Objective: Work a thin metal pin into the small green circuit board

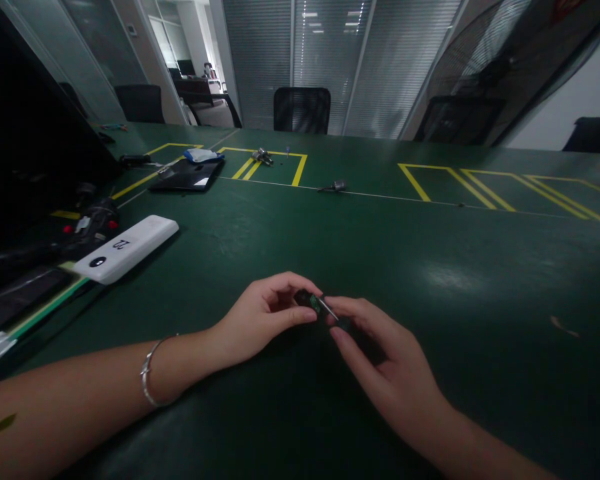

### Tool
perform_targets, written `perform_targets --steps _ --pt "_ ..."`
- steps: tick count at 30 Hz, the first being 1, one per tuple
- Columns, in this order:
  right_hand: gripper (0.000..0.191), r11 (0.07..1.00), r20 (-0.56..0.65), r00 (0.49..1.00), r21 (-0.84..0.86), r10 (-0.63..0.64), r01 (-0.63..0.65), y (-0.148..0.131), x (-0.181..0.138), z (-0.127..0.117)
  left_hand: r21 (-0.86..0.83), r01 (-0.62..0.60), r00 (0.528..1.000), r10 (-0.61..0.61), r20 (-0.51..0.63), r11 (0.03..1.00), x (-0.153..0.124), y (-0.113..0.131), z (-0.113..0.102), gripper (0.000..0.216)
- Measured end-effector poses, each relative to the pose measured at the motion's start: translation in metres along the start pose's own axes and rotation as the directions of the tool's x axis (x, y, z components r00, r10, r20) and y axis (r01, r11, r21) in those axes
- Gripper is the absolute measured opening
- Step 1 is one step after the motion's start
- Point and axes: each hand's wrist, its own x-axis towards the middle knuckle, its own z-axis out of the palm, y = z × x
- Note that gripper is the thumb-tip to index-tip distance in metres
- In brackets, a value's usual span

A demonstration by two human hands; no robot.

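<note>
The small dark piece pinched between my left hand and right hand is mostly covered by fingertips; I cannot tell what it is, only that a thin bright sliver lies across it. Both forearms run off the lower edge. The dim clutter beside the white power bank is too dark to read. The metal bits far across the desk are too small to identify
</note>
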Motion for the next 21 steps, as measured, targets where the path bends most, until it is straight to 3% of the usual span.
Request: perform_targets --steps 9,21 --pt "0.035 0.999 -0.002 1.0 -0.036 -0.02 0.02 0.0006 -0.0022 -0.0013 0.033 -0.094 0.991 0.097 -0.093 0.995 0.0008 -0.003 -0.004 0.026" --pt "0.038 0.999 0.005 0.999 -0.013 -0.032 0.032 -0.0019 0.001 -0.001 0.01 -0.089 0.994 0.089 -0.061 0.996 0.0002 0.003 -0.0002 0.017"
